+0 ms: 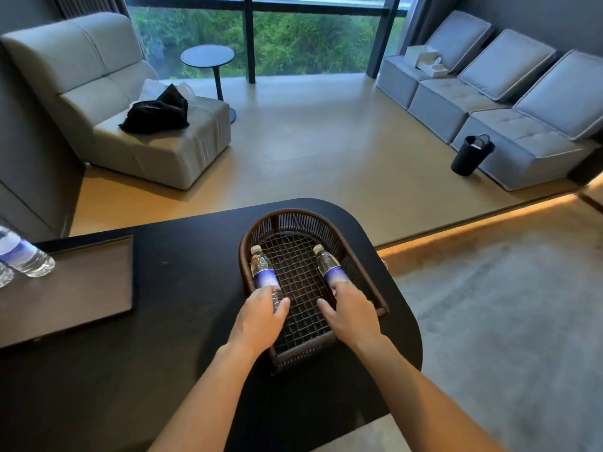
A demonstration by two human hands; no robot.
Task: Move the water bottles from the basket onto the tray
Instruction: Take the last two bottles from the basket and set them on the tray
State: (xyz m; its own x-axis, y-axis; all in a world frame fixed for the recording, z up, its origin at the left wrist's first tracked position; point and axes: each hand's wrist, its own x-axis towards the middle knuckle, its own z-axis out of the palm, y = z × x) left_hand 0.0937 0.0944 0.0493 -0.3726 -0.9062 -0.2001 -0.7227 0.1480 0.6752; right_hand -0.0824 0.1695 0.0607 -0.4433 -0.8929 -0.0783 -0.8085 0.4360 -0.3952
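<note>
Two clear water bottles with blue labels lie in a dark woven basket (355,252) on the black table. My left hand (261,318) wraps the lower end of the left bottle (263,269). The lower end of the right bottle (329,267) is under my right hand (350,313), fingers curled over it. Both white caps point away from me. A flat brown tray (81,288) lies at the left of the table, and a bottle (23,256) rests on its far left corner, with part of another bottle (5,277) at the frame edge.
The black table (182,288) has a rounded right end next to the basket. Beyond it are a grey armchair (130,102) with a black bag, a small round side table (208,60), a grey sofa (489,102) and a black bin (471,154) on the floor.
</note>
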